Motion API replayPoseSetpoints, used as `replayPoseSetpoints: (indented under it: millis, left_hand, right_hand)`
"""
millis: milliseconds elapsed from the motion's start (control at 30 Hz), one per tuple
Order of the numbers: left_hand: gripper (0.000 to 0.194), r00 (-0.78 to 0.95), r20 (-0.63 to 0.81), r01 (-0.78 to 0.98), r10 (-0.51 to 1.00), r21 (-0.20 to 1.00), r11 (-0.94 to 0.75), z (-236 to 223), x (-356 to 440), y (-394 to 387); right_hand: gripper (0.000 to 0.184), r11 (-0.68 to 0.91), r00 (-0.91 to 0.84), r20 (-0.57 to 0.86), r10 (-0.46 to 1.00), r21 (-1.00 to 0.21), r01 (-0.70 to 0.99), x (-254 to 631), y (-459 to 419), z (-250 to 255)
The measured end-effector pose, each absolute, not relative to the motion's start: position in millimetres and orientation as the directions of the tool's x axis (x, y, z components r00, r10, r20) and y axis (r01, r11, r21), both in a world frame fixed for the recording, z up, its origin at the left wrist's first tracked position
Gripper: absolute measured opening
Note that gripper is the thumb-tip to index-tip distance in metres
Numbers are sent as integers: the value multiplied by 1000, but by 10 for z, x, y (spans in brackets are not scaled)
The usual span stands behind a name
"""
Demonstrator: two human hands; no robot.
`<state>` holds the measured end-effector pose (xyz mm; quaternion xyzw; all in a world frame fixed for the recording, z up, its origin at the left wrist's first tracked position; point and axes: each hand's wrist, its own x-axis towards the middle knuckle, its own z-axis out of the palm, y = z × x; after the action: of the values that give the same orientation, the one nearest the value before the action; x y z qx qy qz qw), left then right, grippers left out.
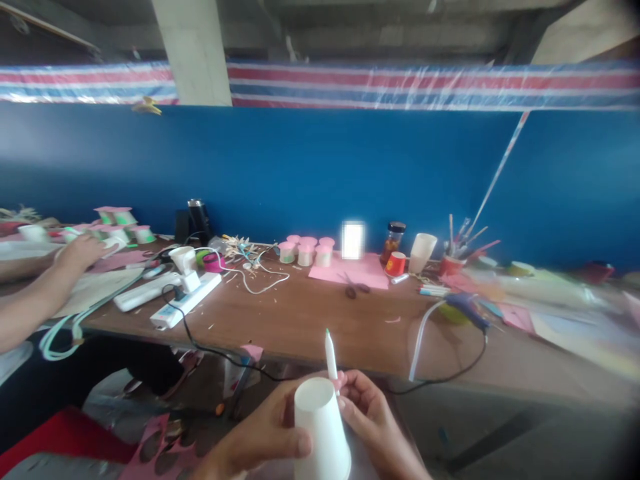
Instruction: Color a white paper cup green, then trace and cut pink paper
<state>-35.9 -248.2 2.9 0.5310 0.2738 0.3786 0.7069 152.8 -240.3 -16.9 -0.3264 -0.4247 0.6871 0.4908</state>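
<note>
My left hand (260, 437) is wrapped round a white paper cup (321, 430), held upside down low in the middle of the view. My right hand (373, 417) sits right beside the cup and pinches a white pen with a green tip (331, 353) that points upward. Both hands are in front of the near edge of a long brown table (310, 320).
Another person's arm and hand (75, 257) reach onto the table at the left. On the table lie a white power strip (185, 301), cables, pink-lidded cups (306, 250), pink paper with scissors (356, 287), a red cup (396, 264), a brush pot (453, 260) and a glue gun (467, 308).
</note>
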Motion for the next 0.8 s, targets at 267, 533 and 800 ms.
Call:
replayPoseSetpoints:
  millis: [267,533,800]
  left_hand:
    - [76,578,34,-270,815,951,153,-48,-358,-2405]
    - [74,543,-4,-272,840,945,180,-71,-377,-2347]
    - [74,518,-44,-304,854,924,232,-227,-477,-2366]
  right_hand:
    - [33,-130,-275,-15,961,-906,-404,1489,-2317,-378]
    - [34,-127,-283,-17,959,-920,-372,1408,-2186,-499]
    - [34,-87,-244,12,970,-917,-390,1303,-2134,-587]
